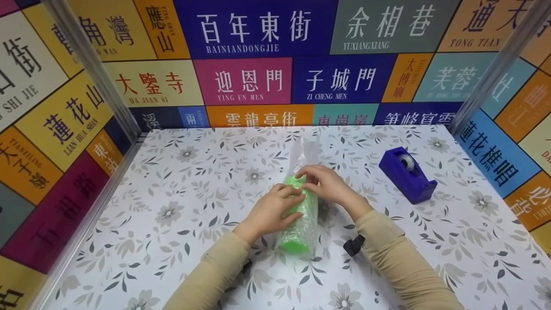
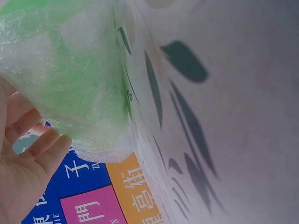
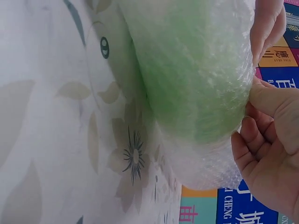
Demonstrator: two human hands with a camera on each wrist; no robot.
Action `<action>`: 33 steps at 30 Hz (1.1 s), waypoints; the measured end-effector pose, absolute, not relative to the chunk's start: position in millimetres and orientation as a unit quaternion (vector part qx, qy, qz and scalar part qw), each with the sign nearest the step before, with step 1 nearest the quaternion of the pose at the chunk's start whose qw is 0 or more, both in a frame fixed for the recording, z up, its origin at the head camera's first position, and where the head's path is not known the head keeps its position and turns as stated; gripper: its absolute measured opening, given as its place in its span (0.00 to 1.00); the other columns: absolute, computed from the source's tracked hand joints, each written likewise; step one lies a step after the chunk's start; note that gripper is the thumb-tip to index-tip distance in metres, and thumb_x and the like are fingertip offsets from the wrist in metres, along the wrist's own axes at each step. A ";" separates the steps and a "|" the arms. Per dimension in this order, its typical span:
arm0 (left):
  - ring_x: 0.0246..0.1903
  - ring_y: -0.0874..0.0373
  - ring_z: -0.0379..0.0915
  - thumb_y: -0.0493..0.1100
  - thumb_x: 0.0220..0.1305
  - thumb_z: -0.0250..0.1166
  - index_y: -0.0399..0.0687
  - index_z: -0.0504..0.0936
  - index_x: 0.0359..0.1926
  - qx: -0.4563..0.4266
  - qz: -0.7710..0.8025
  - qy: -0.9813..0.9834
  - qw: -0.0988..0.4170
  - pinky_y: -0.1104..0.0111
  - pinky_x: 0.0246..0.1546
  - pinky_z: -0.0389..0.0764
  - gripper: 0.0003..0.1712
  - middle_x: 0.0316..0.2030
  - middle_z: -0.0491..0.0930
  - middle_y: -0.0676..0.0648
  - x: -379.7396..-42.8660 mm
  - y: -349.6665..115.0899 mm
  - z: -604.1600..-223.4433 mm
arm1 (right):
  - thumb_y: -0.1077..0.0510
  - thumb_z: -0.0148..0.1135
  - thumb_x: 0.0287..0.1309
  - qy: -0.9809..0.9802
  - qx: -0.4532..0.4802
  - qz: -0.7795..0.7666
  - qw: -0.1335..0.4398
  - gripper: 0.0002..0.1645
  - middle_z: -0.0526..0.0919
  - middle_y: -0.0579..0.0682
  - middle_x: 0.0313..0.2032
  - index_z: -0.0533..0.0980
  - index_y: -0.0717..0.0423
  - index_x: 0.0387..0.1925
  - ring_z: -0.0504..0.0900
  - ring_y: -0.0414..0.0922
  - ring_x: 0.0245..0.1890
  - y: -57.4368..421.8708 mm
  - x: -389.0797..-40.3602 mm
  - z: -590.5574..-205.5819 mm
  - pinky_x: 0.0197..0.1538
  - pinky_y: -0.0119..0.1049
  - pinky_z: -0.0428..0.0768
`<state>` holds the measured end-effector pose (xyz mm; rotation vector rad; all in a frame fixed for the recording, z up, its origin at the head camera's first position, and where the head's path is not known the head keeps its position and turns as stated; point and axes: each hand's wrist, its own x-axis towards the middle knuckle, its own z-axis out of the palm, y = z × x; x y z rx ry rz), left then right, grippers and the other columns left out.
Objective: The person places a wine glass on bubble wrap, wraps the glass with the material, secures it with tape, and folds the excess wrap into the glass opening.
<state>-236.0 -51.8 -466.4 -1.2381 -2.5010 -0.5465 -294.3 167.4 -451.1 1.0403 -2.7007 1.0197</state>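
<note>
A long green cylinder-shaped object [image 1: 296, 246] lies on the table inside clear bubble wrap [image 1: 309, 215]; its exact kind cannot be made out through the film. Beyond its far end, loose bubble wrap extends flat and whitish toward the wall. My left hand [image 1: 277, 209] rests on the middle of the roll from the left, fingers loosely extended across the top. At the upper right, my right hand [image 1: 325, 183] has bent fingers and pinches the wrap between thumb and fingertips. The right wrist view shows those fingertips at the edge of the wrapped object [image 3: 196, 79].
A blue tape dispenser [image 1: 407, 174] holding a roll of clear tape [image 1: 407, 162] stands to the right. The table [image 1: 172, 258] has a white floral cover. Panels with colourful street-name signs [image 1: 254, 82] enclose the back and both sides.
</note>
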 end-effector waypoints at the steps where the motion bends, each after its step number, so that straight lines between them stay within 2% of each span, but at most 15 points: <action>1: 0.57 0.50 0.68 0.51 0.66 0.66 0.44 0.79 0.61 -0.430 -0.189 -0.870 0.147 0.61 0.58 0.75 0.26 0.59 0.76 0.47 -235.9 -51.8 -466.3 | 0.61 0.66 0.62 -0.879 0.336 0.336 0.035 0.13 0.76 0.45 0.29 0.79 0.52 0.49 0.74 0.43 0.31 167.6 -294.0 -451.7 0.37 0.40 0.75; 11: 0.57 0.50 0.68 0.51 0.66 0.66 0.44 0.79 0.62 -0.431 -0.183 -0.872 0.147 0.61 0.58 0.74 0.27 0.59 0.76 0.47 -236.5 -50.1 -465.4 | 0.58 0.67 0.63 -0.883 0.294 0.363 0.042 0.08 0.74 0.44 0.27 0.78 0.53 0.42 0.71 0.43 0.29 166.1 -292.7 -454.0 0.35 0.39 0.71; 24: 0.58 0.51 0.67 0.52 0.65 0.66 0.45 0.80 0.61 -0.429 -0.171 -0.876 0.139 0.62 0.58 0.74 0.27 0.59 0.76 0.48 -234.7 -45.8 -462.7 | 0.56 0.72 0.57 -0.901 0.232 0.366 -0.002 0.12 0.72 0.45 0.23 0.75 0.53 0.35 0.69 0.42 0.24 160.5 -294.9 -445.8 0.30 0.37 0.68; 33: 0.57 0.49 0.68 0.51 0.64 0.67 0.44 0.81 0.59 -0.434 -0.173 -0.873 0.142 0.61 0.57 0.75 0.26 0.58 0.77 0.47 -234.1 -45.9 -459.8 | 0.51 0.72 0.55 -0.922 0.196 0.333 0.013 0.15 0.73 0.46 0.22 0.73 0.53 0.32 0.70 0.43 0.24 150.8 -294.1 -442.8 0.29 0.37 0.69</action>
